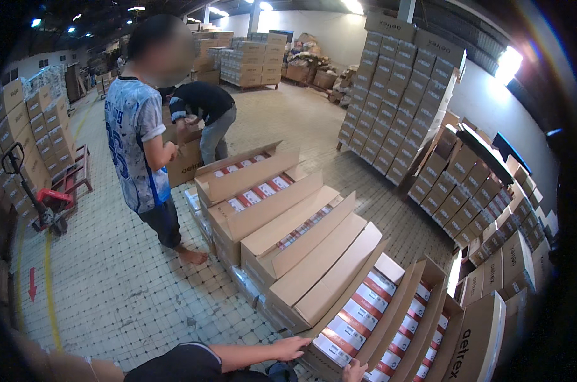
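An open cardboard carton stands right in front of me, packed with a row of red and white shoe boxes. Its long side flaps are raised. My left hand reaches to its near left corner, fingers stretched out and resting against the edge. At the near end, my right hand has its fingers curled over the carton's rim beside the closest shoe box; its lower part is cut off by the picture's edge. Just beyond lies a carton with folded-in flaps.
More open cartons line up ahead and to the right. A person in a blue-white shirt stands at the left of the row; another person bends over a carton. A pallet jack and tall carton stacks flank the tiled floor.
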Motion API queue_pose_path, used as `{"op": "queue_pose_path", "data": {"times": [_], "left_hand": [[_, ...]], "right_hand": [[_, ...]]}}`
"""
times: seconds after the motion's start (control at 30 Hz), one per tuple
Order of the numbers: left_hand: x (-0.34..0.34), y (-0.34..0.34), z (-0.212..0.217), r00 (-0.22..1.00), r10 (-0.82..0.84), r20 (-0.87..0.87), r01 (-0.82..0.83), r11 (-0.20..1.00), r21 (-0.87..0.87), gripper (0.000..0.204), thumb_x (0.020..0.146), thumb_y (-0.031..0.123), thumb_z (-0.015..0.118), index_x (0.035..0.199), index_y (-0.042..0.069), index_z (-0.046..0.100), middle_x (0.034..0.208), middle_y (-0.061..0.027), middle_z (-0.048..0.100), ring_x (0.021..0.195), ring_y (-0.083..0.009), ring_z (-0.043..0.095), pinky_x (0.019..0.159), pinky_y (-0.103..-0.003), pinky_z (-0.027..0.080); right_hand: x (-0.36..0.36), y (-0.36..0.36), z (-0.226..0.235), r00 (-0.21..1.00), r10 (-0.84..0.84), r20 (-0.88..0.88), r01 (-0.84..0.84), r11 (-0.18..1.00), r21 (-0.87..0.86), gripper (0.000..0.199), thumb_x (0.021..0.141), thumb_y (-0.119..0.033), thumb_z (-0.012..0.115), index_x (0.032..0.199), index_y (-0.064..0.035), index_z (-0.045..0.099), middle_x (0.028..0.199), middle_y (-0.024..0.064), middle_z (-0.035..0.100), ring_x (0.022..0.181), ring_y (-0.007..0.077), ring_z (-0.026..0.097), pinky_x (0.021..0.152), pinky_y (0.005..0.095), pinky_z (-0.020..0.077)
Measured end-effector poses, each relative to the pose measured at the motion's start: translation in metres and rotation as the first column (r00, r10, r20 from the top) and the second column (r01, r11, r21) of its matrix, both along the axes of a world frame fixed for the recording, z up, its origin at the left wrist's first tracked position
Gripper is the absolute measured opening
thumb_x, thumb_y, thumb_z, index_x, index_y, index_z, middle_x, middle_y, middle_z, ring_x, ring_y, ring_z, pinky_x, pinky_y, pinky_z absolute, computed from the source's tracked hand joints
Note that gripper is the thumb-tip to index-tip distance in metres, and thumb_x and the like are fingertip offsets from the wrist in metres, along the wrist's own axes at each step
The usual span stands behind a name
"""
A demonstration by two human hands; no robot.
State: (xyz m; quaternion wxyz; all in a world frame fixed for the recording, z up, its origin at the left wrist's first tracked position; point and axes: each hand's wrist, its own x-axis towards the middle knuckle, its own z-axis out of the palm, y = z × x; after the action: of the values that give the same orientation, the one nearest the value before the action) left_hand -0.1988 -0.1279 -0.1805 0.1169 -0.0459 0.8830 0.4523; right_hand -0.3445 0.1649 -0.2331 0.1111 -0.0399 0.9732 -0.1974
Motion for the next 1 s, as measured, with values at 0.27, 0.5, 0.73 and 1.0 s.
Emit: {"op": "queue_pose_path", "data": {"times": [0.27,0.5,0.73,1.0], "left_hand": [[-0.05,0.032,0.005,0.987,-0.035,0.156,0.082,0.948,-0.306,0.041,0.076,0.014,0.067,0.115,0.006,0.056,0.119,-0.026,0.049,0.103,-0.042,0.06,0.081,-0.052,0.052],[-0.062,0.026,-0.013,0.982,-0.039,0.185,0.099,0.939,-0.329,0.023,0.075,0.015,0.067,0.095,0.003,0.064,0.104,-0.0241,0.058,0.089,-0.0389,0.065,0.072,-0.049,0.055],[-0.07,0.014,-0.011,0.926,-0.029,0.376,0.149,0.944,-0.294,0.02,0.072,0.012,0.062,0.087,0.0,0.07,0.094,-0.0234,0.066,0.086,-0.038,0.067,0.077,-0.049,0.054],[-0.069,0.03,0.016,0.94,-0.147,0.309,0.263,0.888,-0.376,0.023,0.081,0.023,0.065,0.1,0.011,0.071,0.109,-0.0191,0.059,0.098,-0.0355,0.064,0.085,-0.048,0.052]], "right_hand": [[0.007,0.01,0.013,0.967,0.245,-0.067,-0.241,0.969,0.061,0.048,0.077,-0.019,0.061,0.122,-0.0046,0.057,0.142,0.0391,0.028,0.122,0.0512,0.045,0.103,0.0473,0.0404],[0.0,-0.001,0.061,0.964,0.228,0.135,-0.235,0.971,0.039,0.047,0.08,-0.031,0.068,0.117,-0.0024,0.058,0.132,0.0384,0.039,0.115,0.0518,0.048,0.099,0.0506,0.0408],[-0.011,-0.001,0.061,0.87,0.47,-0.148,-0.443,0.878,0.181,0.055,0.086,-0.05,0.058,0.091,0.0027,0.073,0.1,0.0248,0.067,0.101,0.04,0.06,0.099,0.0511,0.0383],[0.026,0.029,0.074,0.957,0.274,0.093,-0.289,0.922,0.257,0.053,0.097,-0.05,0.041,0.1,-0.0083,0.074,0.11,0.0232,0.065,0.136,0.0384,0.037,0.113,0.0576,0.0189]]}}
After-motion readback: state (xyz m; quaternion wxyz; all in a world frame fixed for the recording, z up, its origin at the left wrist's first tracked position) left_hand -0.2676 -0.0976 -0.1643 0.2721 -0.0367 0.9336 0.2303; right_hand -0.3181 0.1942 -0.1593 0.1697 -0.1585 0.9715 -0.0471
